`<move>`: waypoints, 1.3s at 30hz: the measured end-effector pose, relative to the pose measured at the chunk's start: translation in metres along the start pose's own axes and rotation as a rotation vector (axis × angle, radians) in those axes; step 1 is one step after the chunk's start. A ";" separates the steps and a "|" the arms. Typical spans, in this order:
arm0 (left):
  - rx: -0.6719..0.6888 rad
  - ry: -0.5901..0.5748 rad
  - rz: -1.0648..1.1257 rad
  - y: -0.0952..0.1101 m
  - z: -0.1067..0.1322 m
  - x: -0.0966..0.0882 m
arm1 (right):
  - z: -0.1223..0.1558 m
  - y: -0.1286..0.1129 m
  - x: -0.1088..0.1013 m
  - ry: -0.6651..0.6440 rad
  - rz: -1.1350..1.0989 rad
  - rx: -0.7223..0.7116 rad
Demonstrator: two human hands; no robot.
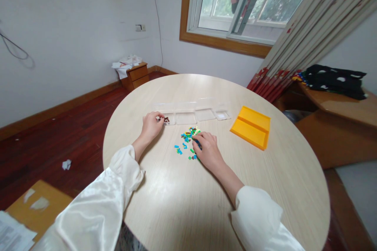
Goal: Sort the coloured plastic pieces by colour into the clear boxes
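Observation:
My left hand (151,124) rests on the round pale wooden table (182,204), fingers curled in a pinch at the left end of a clear plastic compartment tray (203,114). A small dark brown piece (166,119) lies in that left compartment just beyond my fingertips. My right hand (207,149) lies over a scatter of small coloured bricks (186,138), blue, green and yellow, with its fingers bent and pinched on a small dark blue-green piece.
A yellow plastic lid or tray (251,126) lies to the right of the clear tray. A wooden desk (338,106) with dark cloth, a curtain (306,35) and a window stand behind. A small wooden cabinet (136,74) stands by the wall.

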State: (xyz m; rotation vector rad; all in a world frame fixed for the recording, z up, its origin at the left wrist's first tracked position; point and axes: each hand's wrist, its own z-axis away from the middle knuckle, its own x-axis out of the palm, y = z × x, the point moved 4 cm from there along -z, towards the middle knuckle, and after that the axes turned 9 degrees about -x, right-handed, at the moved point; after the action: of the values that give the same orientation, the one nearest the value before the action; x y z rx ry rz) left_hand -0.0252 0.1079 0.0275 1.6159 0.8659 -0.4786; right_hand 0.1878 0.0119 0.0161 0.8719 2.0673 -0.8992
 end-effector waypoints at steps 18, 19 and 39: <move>0.553 -0.414 0.085 0.040 0.041 0.024 | -0.005 -0.006 -0.003 0.026 -0.017 -0.007; 0.557 -0.427 0.074 0.040 0.042 0.026 | -0.005 -0.006 -0.003 0.030 -0.024 -0.008; 0.577 -0.493 0.047 0.041 0.045 0.031 | -0.006 -0.007 -0.006 0.127 -0.193 -0.045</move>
State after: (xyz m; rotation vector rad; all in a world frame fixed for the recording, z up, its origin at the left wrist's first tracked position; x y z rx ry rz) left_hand 0.0325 0.0709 0.0221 1.9034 0.3237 -1.1120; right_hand 0.1837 0.0107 0.0264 0.7309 2.3031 -0.9147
